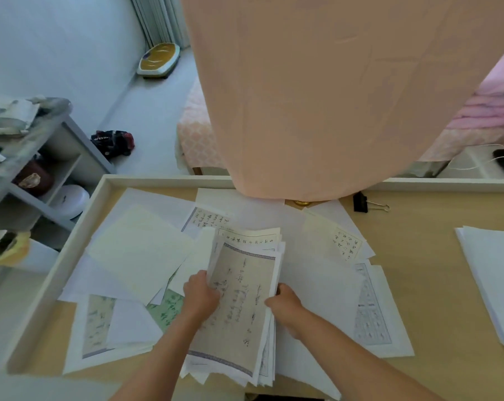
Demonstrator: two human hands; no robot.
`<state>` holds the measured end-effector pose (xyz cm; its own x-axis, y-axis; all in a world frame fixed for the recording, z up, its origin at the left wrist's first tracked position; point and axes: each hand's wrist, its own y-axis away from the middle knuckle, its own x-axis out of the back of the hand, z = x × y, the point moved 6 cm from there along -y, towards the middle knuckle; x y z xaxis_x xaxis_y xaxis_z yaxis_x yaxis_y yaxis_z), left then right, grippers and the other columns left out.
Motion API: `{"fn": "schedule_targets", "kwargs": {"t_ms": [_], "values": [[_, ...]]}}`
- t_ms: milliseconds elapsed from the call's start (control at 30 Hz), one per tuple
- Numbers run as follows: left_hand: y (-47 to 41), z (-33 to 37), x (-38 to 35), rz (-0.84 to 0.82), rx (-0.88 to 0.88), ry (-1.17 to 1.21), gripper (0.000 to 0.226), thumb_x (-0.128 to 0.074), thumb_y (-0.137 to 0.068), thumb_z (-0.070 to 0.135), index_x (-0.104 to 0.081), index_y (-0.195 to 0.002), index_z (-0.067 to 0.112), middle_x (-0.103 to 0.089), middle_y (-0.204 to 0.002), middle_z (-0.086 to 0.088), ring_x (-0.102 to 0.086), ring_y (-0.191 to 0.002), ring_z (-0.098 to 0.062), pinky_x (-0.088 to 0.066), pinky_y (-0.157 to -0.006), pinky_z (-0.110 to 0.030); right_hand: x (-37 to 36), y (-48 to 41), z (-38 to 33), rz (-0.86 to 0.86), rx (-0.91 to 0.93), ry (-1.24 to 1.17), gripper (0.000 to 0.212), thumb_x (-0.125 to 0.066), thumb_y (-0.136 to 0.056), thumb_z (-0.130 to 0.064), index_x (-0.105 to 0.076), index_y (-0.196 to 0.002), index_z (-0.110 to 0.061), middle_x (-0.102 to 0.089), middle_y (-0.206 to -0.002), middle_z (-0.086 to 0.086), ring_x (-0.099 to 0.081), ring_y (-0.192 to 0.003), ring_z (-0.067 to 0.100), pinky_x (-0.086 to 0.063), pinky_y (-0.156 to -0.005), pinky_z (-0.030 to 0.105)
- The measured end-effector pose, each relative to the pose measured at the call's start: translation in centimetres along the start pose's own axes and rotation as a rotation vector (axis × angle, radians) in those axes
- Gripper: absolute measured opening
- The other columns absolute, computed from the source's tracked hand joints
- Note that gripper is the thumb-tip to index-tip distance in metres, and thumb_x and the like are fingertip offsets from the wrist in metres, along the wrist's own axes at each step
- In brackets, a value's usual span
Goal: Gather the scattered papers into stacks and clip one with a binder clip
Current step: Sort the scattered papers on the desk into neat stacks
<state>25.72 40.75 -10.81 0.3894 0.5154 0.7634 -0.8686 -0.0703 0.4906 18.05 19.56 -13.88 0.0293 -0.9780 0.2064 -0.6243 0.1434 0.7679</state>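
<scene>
Head view of a wooden counter (436, 285) with a raised pale rim, strewn with loose sheets. A gathered stack of papers (239, 308) is held at centre, its long axis running from the near edge of the counter away from the viewer, tilted slightly right at the far end. The top sheet is beige, framed by a purple patterned border along its two short ends, and carries columns of handwritten brush characters too blurred to read. The left hand (200, 293) grips the stack's left long edge, thumb on the top sheet and fingers curled beneath. The right hand (285, 305) clasps the right long edge, fingers wrapped around the sheets.

Scattered papers (141, 250) surround the stack, overlapping one another: blank white and cream sheets to the left, a green-printed sheet (167, 311) partly covered beside the left wrist, and a gridded practice sheet (372, 314) to the right. Sheets at the far side show more handwritten characters, likewise unreadable. A separate squared pile of white papers (494, 282) lies well apart at the right edge.

A black binder clip (360, 202) lies on bare wood near the far rim, its wire handles pointing right. A peach cloth (346, 91) hangs over the far middle of the counter. On the floor beyond, a dark bag (113, 141) bears white lettering, partly legible as "WEI".
</scene>
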Motion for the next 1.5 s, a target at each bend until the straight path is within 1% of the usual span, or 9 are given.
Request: {"fn": "schedule_targets", "kwargs": {"t_ms": [100, 233, 367, 533, 667, 900, 1067, 1267, 1500], "values": [[-0.9, -2.8, 0.2, -0.025, 0.043, -0.109, 0.049, -0.056, -0.087, 0.018, -0.044, -0.134, 0.01, -0.038, -0.141, -0.017, -0.034, -0.129, -0.038, -0.033, -0.107, -0.044, -2.6, -0.7, -0.6, 0.168, 0.03, 0.197, 0.051, -0.057, -0.076, -0.022, -0.052, -0.127, -0.026, -0.052, -0.128, 0.005, -0.052, -0.113, 0.026, -0.05, -0.094, 0.034], [-1.4, -3.9, 0.1, -0.057, 0.045, -0.033, 0.052, -0.06, -0.087, 0.023, -0.043, -0.136, 0.017, -0.035, -0.137, -0.015, -0.038, -0.124, -0.038, -0.039, -0.102, -0.045, -1.8, 0.3, -0.6, 0.39, -0.049, -0.148, 0.065, -0.056, -0.076, -0.011, -0.046, -0.13, -0.047, -0.037, -0.141, 0.006, -0.05, -0.118, 0.03, -0.052, -0.086, 0.033], [-1.4, -3.7, -0.1, -0.129, 0.036, 0.23, 0.045, -0.059, -0.089, 0.015, -0.036, -0.128, 0.02, -0.056, -0.106, -0.008, -0.063, -0.084, -0.027, -0.057, -0.068, -0.04, -1.4, 0.0, 0.4, 0.378, -0.188, -0.313, 0.077, -0.061, -0.084, -0.004, -0.029, -0.152, -0.02, -0.039, -0.144, 0.012, -0.055, -0.111, 0.027, -0.048, -0.077, 0.031], [-1.0, -4.7, -0.6, -0.216, 0.066, 0.416, 0.059, -0.065, -0.088, 0.016, -0.027, -0.132, 0.031, -0.063, -0.104, -0.006, -0.069, -0.085, -0.029, -0.059, -0.077, -0.05, -1.2, -0.3, 0.6, 0.309, -0.268, -0.183, 0.057, -0.059, -0.087, -0.005, -0.041, -0.141, 0.002, -0.057, -0.129, 0.015, -0.06, -0.108, 0.029, -0.051, -0.089, 0.034], [0.0, -4.7, -1.0, -0.347, 0.04, 0.51, 0.029, -0.064, -0.089, 0.01, -0.054, -0.115, 0.018, -0.068, -0.109, -0.006, -0.068, -0.092, -0.024, -0.058, -0.081, -0.044, -1.2, -0.3, 0.2, 0.263, -0.225, -0.02, 0.071, -0.056, -0.088, -0.01, -0.027, -0.152, -0.008, -0.046, -0.145, 0.011, -0.052, -0.123, 0.028, -0.048, -0.098, 0.033], [1.8, -2.2, -1.9, -0.377, -0.013, 0.762, 0.031, -0.055, -0.094, 0.006, -0.053, -0.118, 0.025, -0.067, -0.114, -0.004, -0.068, -0.099, -0.025, -0.058, -0.085, -0.048, 1.4, 1.0, -1.1, 0.389, -0.172, 0.178, 0.075, -0.057, -0.092, -0.009, -0.017, -0.156, -0.013, -0.042, -0.151, 0.01, -0.054, -0.123, 0.028, -0.049, -0.091, 0.032], [1.8, 0.0, -2.2, -0.372, 0.097, 1.045, 0.034, -0.061, -0.091, -0.003, -0.053, -0.115, 0.02, -0.068, -0.113, -0.009, -0.068, -0.099, -0.031, -0.058, -0.081, -0.05, 5.0, 0.2, -4.1, 0.371, 0.037, 0.272, 0.065, -0.065, -0.089, -0.02, -0.038, -0.147, -0.01, -0.045, -0.148, 0.008, -0.051, -0.128, 0.026, -0.045, -0.103, 0.035], [1.6, -0.6, -2.1, -0.181, 0.122, 0.794, 0.03, -0.061, -0.093, 0.016, -0.049, -0.119, 0.023, -0.062, -0.113, 0.001, -0.061, -0.101, -0.021, -0.052, -0.089, -0.038, 5.4, -1.5, -10.6, 0.251, 0.321, 0.42, 0.011, -0.07, -0.086, -0.015, -0.069, -0.095, -0.009, -0.071, -0.091, 0.006, -0.068, -0.081, 0.022, -0.057, -0.075, 0.038], [1.6, -5.2, -2.4, 0.09, 0.357, 0.403, 0.038, -0.073, -0.077, 0.023, -0.057, -0.11, 0.016, -0.042, -0.123, -0.008, -0.05, -0.111, -0.03, -0.05, -0.09, -0.04, 0.0, -6.3, -13.8, 0.038, 0.404, 0.647, 0.012, -0.067, -0.083, -0.015, -0.071, -0.094, -0.016, -0.061, -0.103, 0.008, -0.061, -0.09, 0.027, -0.058, -0.063, 0.033]]}}
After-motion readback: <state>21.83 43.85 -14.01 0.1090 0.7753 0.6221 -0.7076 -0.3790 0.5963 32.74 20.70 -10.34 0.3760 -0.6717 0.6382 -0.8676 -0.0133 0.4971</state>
